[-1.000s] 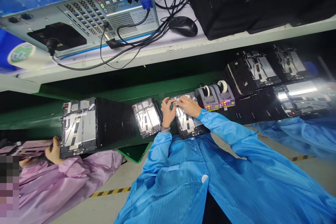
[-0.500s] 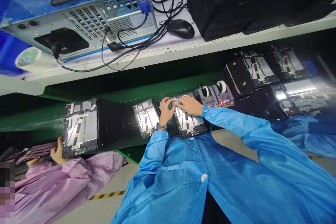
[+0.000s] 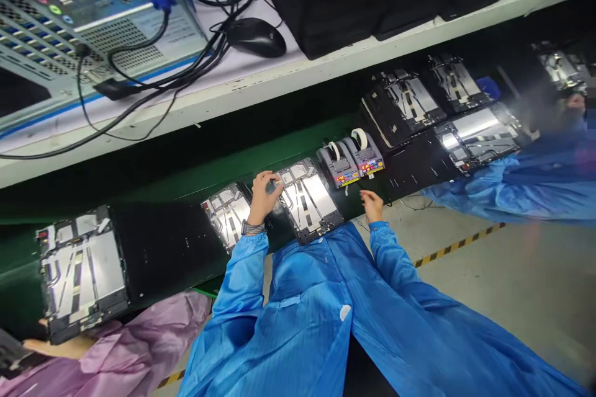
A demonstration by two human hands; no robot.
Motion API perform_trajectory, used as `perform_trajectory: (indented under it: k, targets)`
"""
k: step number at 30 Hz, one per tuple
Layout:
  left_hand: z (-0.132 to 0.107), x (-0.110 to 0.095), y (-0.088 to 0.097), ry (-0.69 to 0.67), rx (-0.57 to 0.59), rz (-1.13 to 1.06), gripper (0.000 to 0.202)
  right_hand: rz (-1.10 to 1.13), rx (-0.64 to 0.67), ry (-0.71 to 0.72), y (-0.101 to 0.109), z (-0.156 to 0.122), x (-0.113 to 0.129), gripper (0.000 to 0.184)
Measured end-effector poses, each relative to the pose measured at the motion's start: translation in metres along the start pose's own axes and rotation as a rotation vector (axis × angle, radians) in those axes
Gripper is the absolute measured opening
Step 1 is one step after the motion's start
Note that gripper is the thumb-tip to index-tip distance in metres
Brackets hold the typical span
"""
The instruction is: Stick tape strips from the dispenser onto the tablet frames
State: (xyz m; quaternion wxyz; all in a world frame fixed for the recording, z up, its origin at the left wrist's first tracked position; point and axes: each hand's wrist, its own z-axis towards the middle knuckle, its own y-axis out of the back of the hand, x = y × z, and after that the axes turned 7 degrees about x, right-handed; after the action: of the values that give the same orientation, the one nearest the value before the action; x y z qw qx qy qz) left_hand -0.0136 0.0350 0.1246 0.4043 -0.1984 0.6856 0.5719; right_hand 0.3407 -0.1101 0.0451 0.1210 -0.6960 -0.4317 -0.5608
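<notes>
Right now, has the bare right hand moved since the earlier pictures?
Yes: the right hand left the black-framed tablet panel, moving rightward, now below the grey tape dispensers.

grey concrete floor (image 3: 493,304) | yellow-black floor tape (image 3: 459,245) | white shelf (image 3: 261,84) | green bench edge (image 3: 209,180)

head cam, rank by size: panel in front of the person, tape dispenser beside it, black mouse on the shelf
1. The device panel on the belt is clearly largest.
2. The tape dispenser and black mouse look close; their distances from the camera make ranking them unsure.
</notes>
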Motion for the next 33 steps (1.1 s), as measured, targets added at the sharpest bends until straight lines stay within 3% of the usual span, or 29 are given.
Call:
perform_trajectory:
  k: [3, 9, 13, 16, 19, 21, 23, 25, 27, 30, 33]
  targets:
    - [-0.006, 0.001, -0.007, -0.018, -0.094, -0.148, 0.016, 0.078, 0.124, -0.043, -0.017, 0.012, -0.030, 0.042]
    - [-0.029, 0.009, -0.026, 0.135, -0.295, -0.322, 0.023, 0.266, 0.351, -0.097, -0.034, 0.034, -0.046, 0.050]
    - [-0.041, 0.017, -0.034, 0.200, -0.342, -0.375, 0.024, 0.220, 0.346, -0.124, -0.030, 0.035, -0.050, 0.051]
    - [-0.046, 0.017, -0.037, 0.225, -0.353, -0.405, 0.025, 0.174, 0.273, -0.142, -0.018, 0.029, -0.039, 0.052]
    - [-0.050, 0.013, -0.038, 0.248, -0.341, -0.408, 0.026, 0.067, 0.312, -0.083, 0.002, 0.019, -0.004, 0.051]
    - [-0.052, 0.009, -0.038, 0.262, -0.312, -0.425, 0.029, -0.047, 0.508, 0.025, 0.009, 0.008, 0.037, 0.047]
    - [-0.053, 0.006, -0.038, 0.283, -0.275, -0.459, 0.031, -0.176, 0.787, 0.163, 0.001, -0.006, 0.085, 0.041]
    - [-0.053, 0.002, -0.038, 0.314, -0.247, -0.487, 0.033, -0.308, 1.036, 0.278, -0.026, -0.020, 0.133, 0.035]
    - [-0.053, -0.001, -0.039, 0.334, -0.230, -0.501, 0.034, -0.504, 1.202, 0.393, -0.065, -0.032, 0.172, 0.027]
    - [-0.054, -0.006, -0.040, 0.323, -0.243, -0.531, 0.033, -0.815, 1.266, 0.512, -0.123, -0.043, 0.206, 0.017]
    - [-0.059, -0.010, -0.041, 0.324, -0.262, -0.569, 0.033, -1.017, 1.274, 0.541, -0.157, -0.047, 0.217, 0.016]
